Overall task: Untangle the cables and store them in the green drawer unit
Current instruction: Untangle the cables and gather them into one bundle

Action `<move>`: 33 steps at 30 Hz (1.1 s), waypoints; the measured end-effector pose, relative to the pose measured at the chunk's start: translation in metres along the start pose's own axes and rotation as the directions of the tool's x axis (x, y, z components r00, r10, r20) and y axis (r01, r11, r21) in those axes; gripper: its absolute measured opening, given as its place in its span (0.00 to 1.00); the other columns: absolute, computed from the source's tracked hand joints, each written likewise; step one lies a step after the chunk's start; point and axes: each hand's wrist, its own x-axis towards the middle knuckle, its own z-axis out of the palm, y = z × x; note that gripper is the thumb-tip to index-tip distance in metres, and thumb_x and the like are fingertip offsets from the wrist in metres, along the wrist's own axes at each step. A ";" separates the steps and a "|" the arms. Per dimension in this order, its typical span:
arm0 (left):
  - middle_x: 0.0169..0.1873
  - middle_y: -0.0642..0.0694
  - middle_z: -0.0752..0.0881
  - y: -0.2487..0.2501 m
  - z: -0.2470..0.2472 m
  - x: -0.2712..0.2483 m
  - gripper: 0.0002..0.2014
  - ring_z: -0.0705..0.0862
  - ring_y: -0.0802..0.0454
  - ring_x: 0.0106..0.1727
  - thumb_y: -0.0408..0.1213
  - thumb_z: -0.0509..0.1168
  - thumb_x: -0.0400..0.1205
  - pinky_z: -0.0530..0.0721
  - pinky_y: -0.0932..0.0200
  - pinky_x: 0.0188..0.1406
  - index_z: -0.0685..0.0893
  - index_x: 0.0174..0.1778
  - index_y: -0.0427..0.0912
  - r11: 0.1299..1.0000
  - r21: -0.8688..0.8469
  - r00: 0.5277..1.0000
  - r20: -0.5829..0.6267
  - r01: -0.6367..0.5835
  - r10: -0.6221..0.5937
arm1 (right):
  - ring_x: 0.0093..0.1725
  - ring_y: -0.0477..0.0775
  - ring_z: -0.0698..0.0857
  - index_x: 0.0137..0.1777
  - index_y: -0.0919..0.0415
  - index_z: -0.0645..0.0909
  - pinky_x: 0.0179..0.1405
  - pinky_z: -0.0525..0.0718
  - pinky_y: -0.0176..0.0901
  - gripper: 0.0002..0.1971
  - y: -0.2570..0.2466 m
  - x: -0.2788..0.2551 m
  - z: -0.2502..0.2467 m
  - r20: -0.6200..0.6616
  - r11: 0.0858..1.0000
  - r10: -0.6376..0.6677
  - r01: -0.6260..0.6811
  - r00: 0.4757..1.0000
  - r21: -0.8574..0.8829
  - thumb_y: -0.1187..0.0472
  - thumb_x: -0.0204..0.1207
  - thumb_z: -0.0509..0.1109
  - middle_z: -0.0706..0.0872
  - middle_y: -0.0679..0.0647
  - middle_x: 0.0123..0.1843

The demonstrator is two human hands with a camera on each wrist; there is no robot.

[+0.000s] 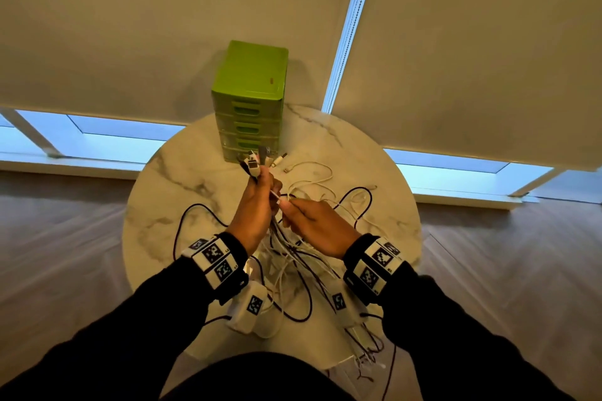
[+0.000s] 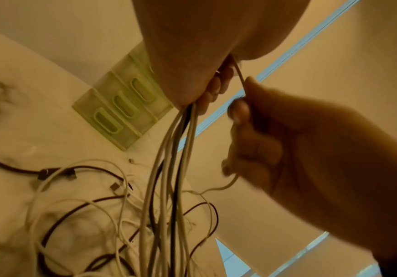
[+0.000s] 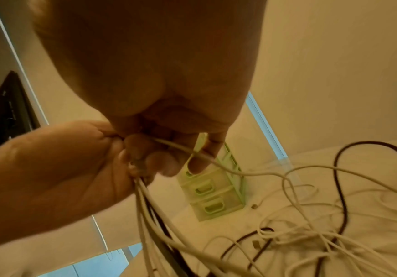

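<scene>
Cables (image 1: 257,169) sit bunched in our left hand (image 1: 255,205); our right hand (image 1: 312,221) pinches one white cable (image 1: 275,195) beside it.

Round white marble-pattern table (image 1: 182,172) carries a green plastic drawer unit (image 1: 250,101), upright at its far edge, drawers shut. Tangled white and dark cables (image 1: 325,192) lie loose across the tabletop nearer the person.

cables (image 1: 294,257): white and black, tangled on table | green drawer unit (image 1: 250,101): upright, drawers closed
</scene>
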 end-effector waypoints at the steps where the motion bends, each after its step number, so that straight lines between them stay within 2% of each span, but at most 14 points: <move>1: 0.33 0.52 0.74 0.003 -0.004 0.003 0.23 0.68 0.55 0.30 0.64 0.48 0.85 0.69 0.58 0.31 0.74 0.46 0.47 1.000 0.008 1.000 -0.008 -0.014 0.014 | 0.33 0.40 0.79 0.40 0.55 0.79 0.42 0.78 0.43 0.23 0.003 -0.002 0.002 0.035 1.000 0.003 -0.003 0.999 0.004 0.44 0.90 0.52 0.84 0.50 0.34; 3: 0.31 0.50 0.74 0.013 -0.013 0.010 0.26 0.71 0.53 0.30 0.62 0.47 0.87 0.73 0.56 0.32 0.78 0.51 0.42 0.999 -0.015 0.999 -0.010 -0.031 0.031 | 0.34 0.45 0.77 0.39 0.58 0.77 0.44 0.77 0.43 0.24 0.017 -0.005 0.009 0.074 1.000 -0.015 0.014 0.997 0.022 0.45 0.91 0.51 0.82 0.54 0.35; 6: 0.26 0.50 0.70 0.030 -0.026 0.018 0.23 0.78 0.50 0.28 0.63 0.48 0.86 0.85 0.49 0.36 0.71 0.39 0.46 0.985 -0.174 1.000 0.009 -0.003 0.005 | 0.34 0.45 0.74 0.36 0.51 0.73 0.43 0.74 0.40 0.22 0.046 -0.007 0.016 0.099 1.000 0.028 -0.028 0.995 -0.007 0.46 0.91 0.51 0.77 0.48 0.33; 7: 0.25 0.50 0.68 0.037 -0.030 0.019 0.23 0.75 0.51 0.25 0.62 0.47 0.88 0.84 0.51 0.31 0.69 0.38 0.47 0.975 -0.224 1.000 0.005 0.005 -0.004 | 0.33 0.44 0.75 0.35 0.47 0.72 0.43 0.73 0.41 0.22 0.058 -0.007 0.016 0.110 0.997 0.067 -0.063 0.992 -0.035 0.44 0.90 0.51 0.77 0.45 0.33; 10: 0.22 0.54 0.64 0.059 -0.048 0.029 0.24 0.61 0.57 0.20 0.61 0.44 0.90 0.64 0.62 0.22 0.68 0.36 0.49 0.958 -0.286 0.999 -0.034 0.006 -0.017 | 0.36 0.51 0.83 0.42 0.38 0.77 0.43 0.76 0.46 0.18 0.090 -0.009 0.013 0.149 0.971 0.140 -0.106 0.979 -0.213 0.41 0.89 0.51 0.83 0.46 0.35; 12: 0.22 0.55 0.64 0.071 -0.060 0.036 0.24 0.60 0.58 0.21 0.61 0.44 0.90 0.59 0.60 0.23 0.68 0.36 0.49 0.961 -0.275 0.998 -0.055 -0.021 0.006 | 0.41 0.63 0.86 0.49 0.47 0.79 0.44 0.73 0.48 0.17 0.107 -0.010 0.007 0.131 0.932 0.158 -0.104 0.979 -0.348 0.44 0.90 0.51 0.85 0.52 0.36; 13: 0.22 0.55 0.64 0.074 -0.064 0.037 0.24 0.60 0.58 0.21 0.61 0.44 0.90 0.59 0.59 0.24 0.68 0.36 0.48 0.965 -0.261 0.998 -0.067 -0.038 0.021 | 0.42 0.65 0.86 0.51 0.52 0.79 0.47 0.74 0.49 0.19 0.113 -0.009 0.004 0.100 0.910 0.179 -0.126 0.979 -0.395 0.45 0.90 0.50 0.85 0.53 0.36; 16: 0.22 0.55 0.66 0.069 -0.066 0.037 0.22 0.62 0.58 0.22 0.59 0.47 0.90 0.63 0.60 0.24 0.68 0.37 0.48 0.988 -0.143 0.994 -0.103 -0.061 0.046 | 0.46 0.67 0.87 0.50 0.54 0.78 0.57 0.79 0.54 0.26 0.118 0.004 -0.001 -0.063 0.854 0.231 -0.233 0.971 -0.466 0.38 0.88 0.44 0.90 0.57 0.41; 19: 0.24 0.55 0.68 0.051 -0.057 0.030 0.21 0.65 0.58 0.23 0.58 0.50 0.90 0.65 0.60 0.25 0.68 0.38 0.48 0.999 0.003 0.995 -0.089 -0.032 0.032 | 0.44 0.69 0.86 0.44 0.57 0.78 0.47 0.81 0.56 0.26 0.093 0.025 -0.007 -0.317 0.923 0.253 -0.326 0.914 -0.203 0.39 0.88 0.48 0.88 0.62 0.40; 22: 0.27 0.53 0.70 0.032 -0.042 0.021 0.22 0.64 0.56 0.26 0.59 0.50 0.89 0.64 0.59 0.27 0.70 0.38 0.47 0.993 0.049 0.993 -0.057 0.103 -0.100 | 0.35 0.64 0.81 0.43 0.58 0.74 0.37 0.77 0.55 0.20 0.042 0.037 -0.005 -0.404 0.990 0.093 -0.126 0.910 -0.056 0.45 0.90 0.53 0.83 0.58 0.34; 26: 0.27 0.52 0.75 0.021 -0.022 0.016 0.25 0.67 0.57 0.25 0.60 0.49 0.90 0.64 0.59 0.29 0.78 0.40 0.44 0.973 0.008 0.972 -0.036 0.231 -0.230 | 0.35 0.59 0.80 0.47 0.52 0.71 0.34 0.76 0.54 0.15 -0.008 0.037 0.012 -0.240 0.973 -0.096 0.039 0.966 -0.229 0.46 0.91 0.51 0.82 0.52 0.35; 29: 0.28 0.51 0.80 0.027 -0.017 0.017 0.24 0.74 0.57 0.27 0.58 0.53 0.90 0.67 0.59 0.30 0.81 0.39 0.44 0.953 -0.126 0.959 -0.023 0.277 -0.282 | 0.41 0.59 0.84 0.65 0.51 0.75 0.38 0.80 0.54 0.18 -0.009 0.034 0.019 -0.138 0.945 -0.167 0.119 0.976 -0.304 0.45 0.91 0.48 0.88 0.55 0.44; 30: 0.29 0.51 0.82 0.029 -0.016 0.017 0.23 0.75 0.57 0.27 0.56 0.54 0.90 0.69 0.60 0.30 0.80 0.39 0.44 0.946 -0.151 0.957 -0.006 0.286 -0.290 | 0.42 0.60 0.85 0.66 0.50 0.74 0.40 0.81 0.55 0.18 -0.005 0.032 0.019 -0.111 0.951 -0.177 0.141 0.978 -0.277 0.44 0.90 0.47 0.88 0.55 0.45; 33: 0.31 0.51 0.79 0.034 -0.013 0.016 0.19 0.75 0.56 0.29 0.51 0.55 0.91 0.70 0.60 0.30 0.75 0.38 0.46 0.940 -0.230 0.966 -0.006 0.252 -0.260 | 0.39 0.58 0.84 0.52 0.50 0.75 0.42 0.82 0.59 0.18 0.004 0.026 0.017 -0.006 0.983 -0.143 0.142 0.990 -0.120 0.42 0.90 0.47 0.86 0.52 0.39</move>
